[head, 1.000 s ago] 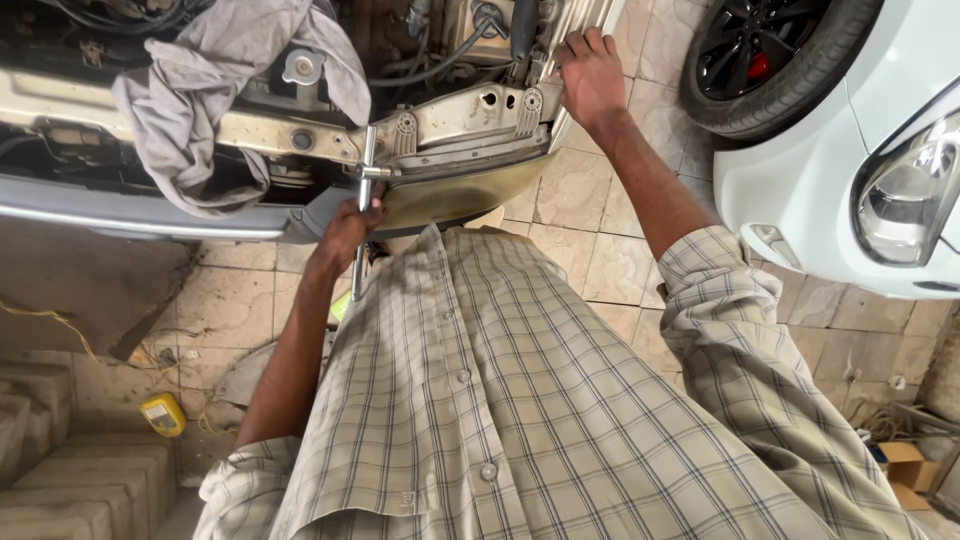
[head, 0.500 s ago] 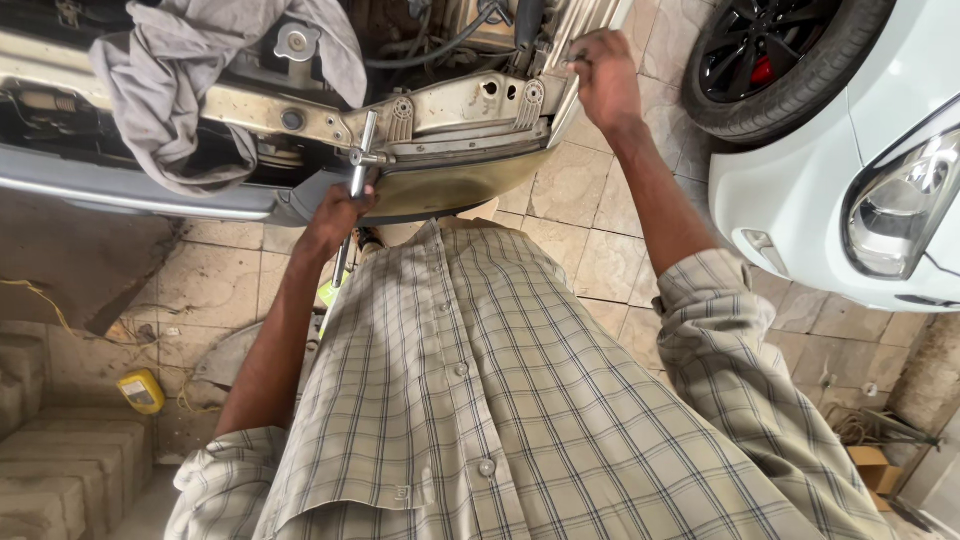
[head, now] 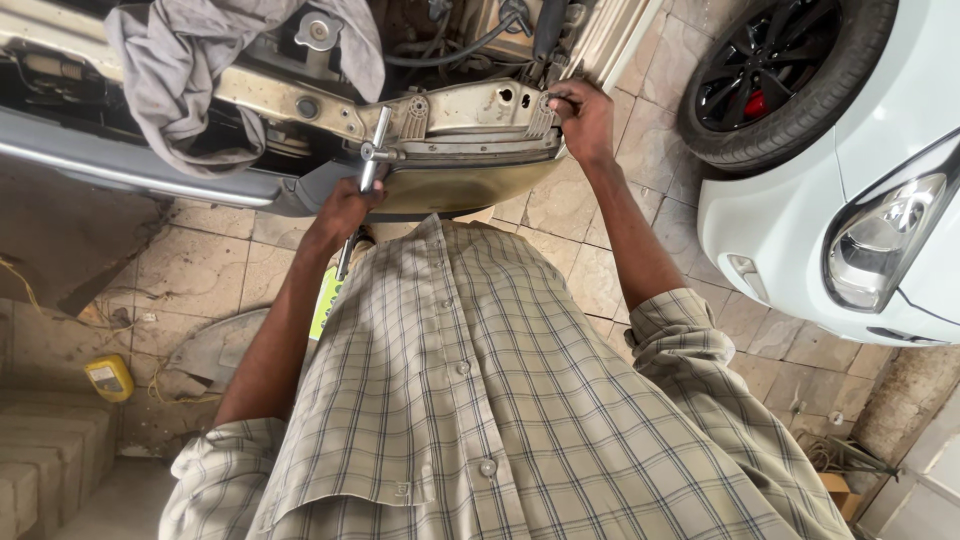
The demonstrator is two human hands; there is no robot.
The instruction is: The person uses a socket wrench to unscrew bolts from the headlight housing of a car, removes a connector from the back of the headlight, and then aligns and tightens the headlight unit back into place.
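Note:
My left hand [head: 345, 208] is closed around the handle of a metal T-bar socket wrench [head: 372, 152]. The wrench's head stands against the beige front panel [head: 470, 110] of a car with its bumper off. My right hand [head: 582, 118] grips the right end of that panel, fingers curled over its upper edge. A curved beige headlamp housing [head: 460, 185] hangs just under the panel between my two hands. My plaid shirt [head: 480, 400] fills the lower middle of the view.
A grey cloth [head: 180, 70] drapes over the engine bay at upper left. A white car [head: 860, 200] with a black wheel [head: 770, 70] stands at right. A yellow container [head: 110, 378] and a grey curved panel [head: 215, 345] lie on the tiled floor at left.
My right hand has slid down from the panel's top corner to its right end. My left hand holds the wrench as before. The view has shifted slightly downward and rightward.

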